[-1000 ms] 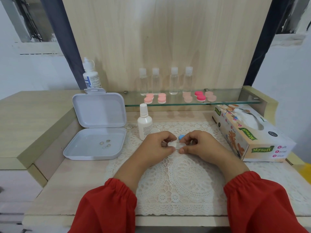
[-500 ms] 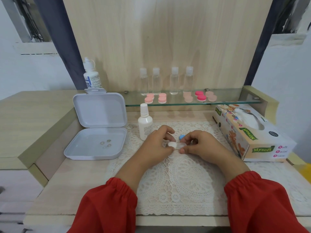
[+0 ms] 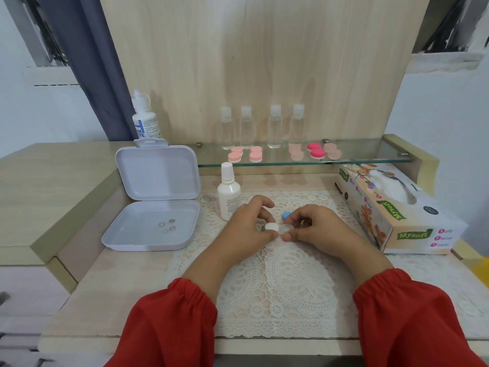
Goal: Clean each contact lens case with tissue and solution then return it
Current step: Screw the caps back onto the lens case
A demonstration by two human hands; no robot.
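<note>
The contact lens case (image 3: 279, 229) is pinched between left hand (image 3: 246, 226) and right hand (image 3: 315, 229); its white cap (image 3: 271, 227) could be dropped if loosened carelessly.

On the printed cardboard tissue box (image 3: 391, 218) at your right you can read "Mysoft" in green, twice, with "Soft Facial Tissue" beside it. The white blue-labelled solution bottle (image 3: 145, 120) behind shows "EYE".

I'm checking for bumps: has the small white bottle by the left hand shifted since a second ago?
No. The small white bottle stands at the same spot on the lace mat's back-left corner, beside the open white box.
</note>
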